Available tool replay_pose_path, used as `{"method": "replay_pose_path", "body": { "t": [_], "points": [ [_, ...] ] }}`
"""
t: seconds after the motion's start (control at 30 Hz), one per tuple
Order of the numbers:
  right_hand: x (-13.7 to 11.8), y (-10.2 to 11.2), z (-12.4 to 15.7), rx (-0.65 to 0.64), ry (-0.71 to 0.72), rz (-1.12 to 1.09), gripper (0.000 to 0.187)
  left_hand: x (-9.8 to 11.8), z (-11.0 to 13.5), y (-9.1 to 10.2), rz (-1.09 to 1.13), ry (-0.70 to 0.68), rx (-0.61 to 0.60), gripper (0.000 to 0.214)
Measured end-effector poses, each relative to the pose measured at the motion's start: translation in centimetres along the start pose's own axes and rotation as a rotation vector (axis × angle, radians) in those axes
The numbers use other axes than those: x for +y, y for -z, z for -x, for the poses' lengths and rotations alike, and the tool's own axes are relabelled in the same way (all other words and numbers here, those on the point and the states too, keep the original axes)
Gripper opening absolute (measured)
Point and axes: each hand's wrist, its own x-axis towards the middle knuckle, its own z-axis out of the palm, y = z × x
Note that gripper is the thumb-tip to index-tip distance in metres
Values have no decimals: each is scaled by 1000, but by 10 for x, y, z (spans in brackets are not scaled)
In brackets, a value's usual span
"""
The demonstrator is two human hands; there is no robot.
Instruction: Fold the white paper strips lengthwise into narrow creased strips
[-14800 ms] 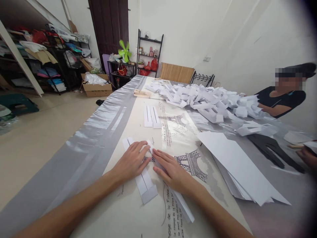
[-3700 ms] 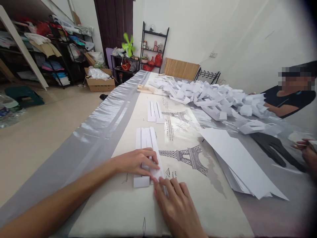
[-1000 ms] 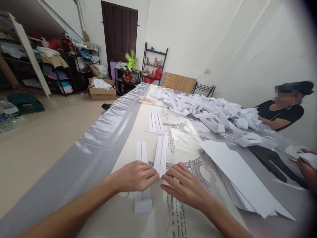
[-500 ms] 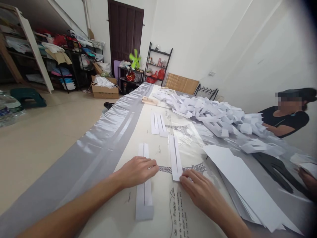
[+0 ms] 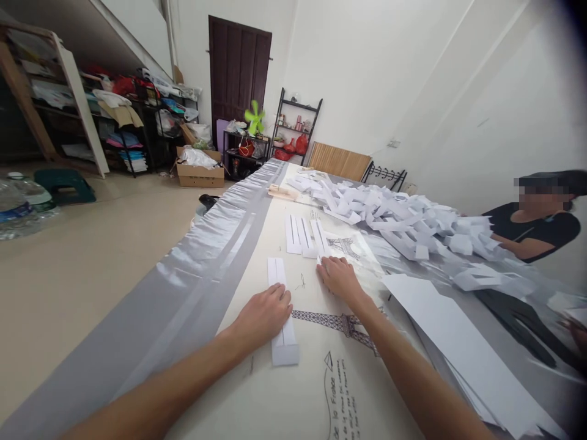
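Note:
A long folded white paper strip [image 5: 285, 354] lies lengthwise before me, a dark line running down its middle. Across it rests my left hand [image 5: 265, 313], fingers curled over its right edge. My right hand [image 5: 340, 278] reaches farther out and has its closed fingers on the near end of another folded paper strip [image 5: 320, 235]. That strip is beside two similar paper strips [image 5: 299, 237], lined up side by side. Under them spreads a cream table covering [image 5: 247, 391] printed with Eiffel Towers and handwriting.
To the right lie flat white paper sheets [image 5: 452, 333]. Beyond them is a big heap of folded white papers [image 5: 389, 211]. A person [image 5: 534, 226] in a dark top sits at the right side. Grey satiny cloth [image 5: 183, 275] borders the table on the left.
My right hand has carried its paper strip away from me to the two strips farther up. My left hand stays on the near strip, which has shifted slightly forward.

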Motion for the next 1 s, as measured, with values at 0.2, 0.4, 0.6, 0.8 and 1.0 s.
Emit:
{"method": "replay_pose_path", "body": {
  "t": [0.2,0.4,0.6,0.8,1.0],
  "points": [
    [-6,-10,-15,46,-14,-88,40,-9,2,-4,75,-16,9,21],
    [44,16,48,40,-93,-53,39,-14,7,-10,131,-41,42,34],
    [121,49,155,-71,-305,360,36,-16,6,-13,144,-61,22,44],
    [116,65,183,-218,-346,385,34,-19,3,-12,162,-84,58,39],
    [105,68,181,-175,-326,371,26,-22,3,-12,170,-81,77,37]
  ]
}}
